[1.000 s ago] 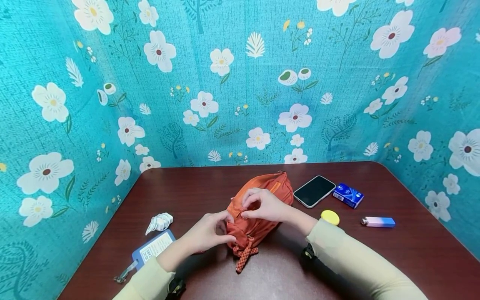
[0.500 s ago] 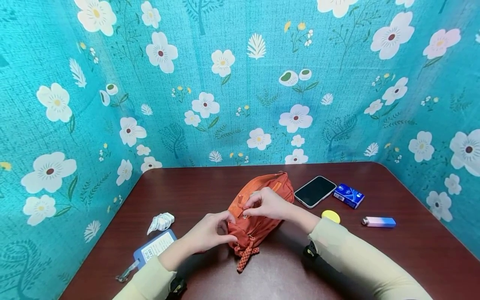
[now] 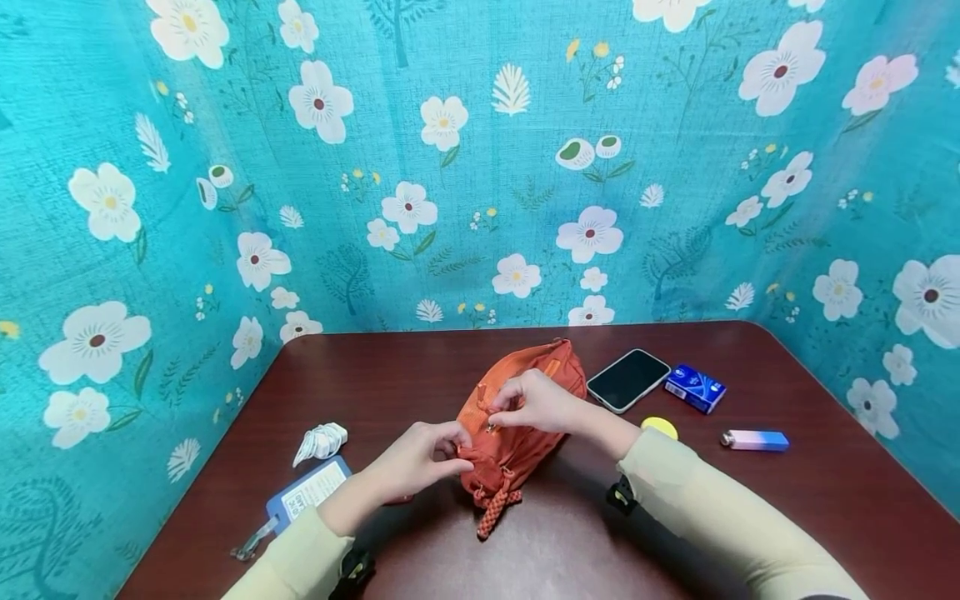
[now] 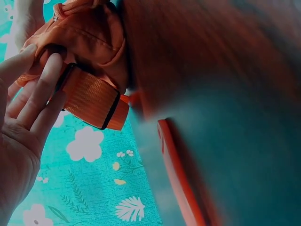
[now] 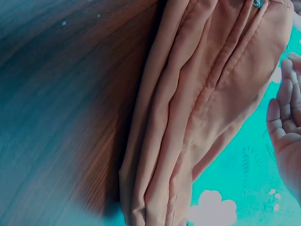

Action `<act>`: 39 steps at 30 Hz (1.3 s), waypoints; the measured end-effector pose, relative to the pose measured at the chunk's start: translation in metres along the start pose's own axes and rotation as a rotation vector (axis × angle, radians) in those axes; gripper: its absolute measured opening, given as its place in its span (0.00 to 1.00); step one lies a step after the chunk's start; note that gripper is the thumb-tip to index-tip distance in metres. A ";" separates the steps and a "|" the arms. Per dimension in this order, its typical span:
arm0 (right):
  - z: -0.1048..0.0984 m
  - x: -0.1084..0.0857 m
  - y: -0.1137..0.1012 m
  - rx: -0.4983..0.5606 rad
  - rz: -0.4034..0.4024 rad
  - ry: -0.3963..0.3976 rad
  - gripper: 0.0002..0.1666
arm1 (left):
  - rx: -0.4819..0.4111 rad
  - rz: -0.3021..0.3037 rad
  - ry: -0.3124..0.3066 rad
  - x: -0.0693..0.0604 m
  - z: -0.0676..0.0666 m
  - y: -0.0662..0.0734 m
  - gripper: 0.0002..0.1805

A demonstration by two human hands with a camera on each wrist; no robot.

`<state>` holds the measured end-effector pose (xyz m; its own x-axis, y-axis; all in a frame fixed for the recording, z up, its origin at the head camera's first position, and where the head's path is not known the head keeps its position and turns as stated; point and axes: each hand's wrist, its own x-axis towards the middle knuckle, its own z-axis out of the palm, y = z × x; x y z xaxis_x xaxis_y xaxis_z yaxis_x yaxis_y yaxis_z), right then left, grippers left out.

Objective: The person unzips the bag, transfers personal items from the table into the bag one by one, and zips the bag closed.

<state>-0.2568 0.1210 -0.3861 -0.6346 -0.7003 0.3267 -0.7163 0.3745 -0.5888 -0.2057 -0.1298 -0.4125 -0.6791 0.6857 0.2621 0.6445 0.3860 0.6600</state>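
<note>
Orange bag (image 3: 519,450) in two pinches: left hand (image 3: 422,457) at near end, right hand (image 3: 542,405) atop

The bag (image 3: 525,457) is coloured orange-red — the curtain (image 3: 480,167) is patterned with white flowers (image 3: 320,103) on turquoise. The table (image 3: 375,375) is toned reddish-brown, the pack (image 3: 696,388) printed blue, the sleeves (image 3: 705,508) coloured cream.
</note>
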 end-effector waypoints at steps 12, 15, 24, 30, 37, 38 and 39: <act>-0.014 0.001 0.017 -0.084 0.017 0.070 0.03 | -0.009 0.015 0.016 -0.002 -0.004 -0.002 0.08; -0.018 0.000 0.020 -0.099 0.013 0.071 0.04 | -0.012 0.014 0.016 -0.001 -0.004 -0.002 0.08; -0.024 -0.005 0.032 -0.123 0.063 0.082 0.03 | -0.037 0.017 0.006 -0.003 -0.002 -0.001 0.10; -0.030 -0.007 0.045 -0.142 0.095 0.106 0.03 | -0.053 0.037 -0.003 -0.004 0.000 -0.003 0.09; -0.040 -0.006 0.052 -0.189 0.128 0.116 0.02 | -0.055 0.037 -0.006 -0.005 0.001 -0.001 0.09; -0.041 -0.005 0.053 -0.190 0.136 0.114 0.02 | -0.056 0.034 -0.009 -0.005 0.001 -0.001 0.09; -0.043 -0.005 0.054 -0.195 0.145 0.111 0.02 | -0.059 0.032 -0.013 -0.005 0.001 0.000 0.09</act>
<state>-0.3047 0.1708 -0.3877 -0.7552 -0.5636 0.3348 -0.6508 0.5837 -0.4855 -0.2017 -0.1327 -0.4144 -0.6534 0.7053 0.2750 0.6439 0.3268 0.6918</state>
